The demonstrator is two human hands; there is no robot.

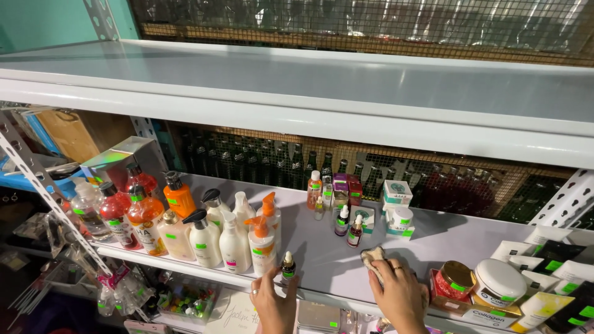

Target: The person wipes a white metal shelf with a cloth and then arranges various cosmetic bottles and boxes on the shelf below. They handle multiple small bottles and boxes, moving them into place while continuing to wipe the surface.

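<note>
My left hand [273, 301] grips a small dark dropper bottle [288, 266] with a white cap and green sticker, standing at the front edge of the white shelf [322, 256]. My right hand [400, 294] presses a beige cloth [373, 255] flat on the shelf surface, just right of the bottle. A ring shows on each hand. To the left of the dropper bottle stand several cream pump bottles [234, 244], some with orange pumps.
Orange and red bottles [145, 213] crowd the shelf's left end. Small dropper bottles and boxes [346, 204] stand mid-shelf at the back. Jars [498, 281] and tubes [557, 272] fill the right. A bare upper shelf [346, 86] overhangs. Wire mesh backs the shelf.
</note>
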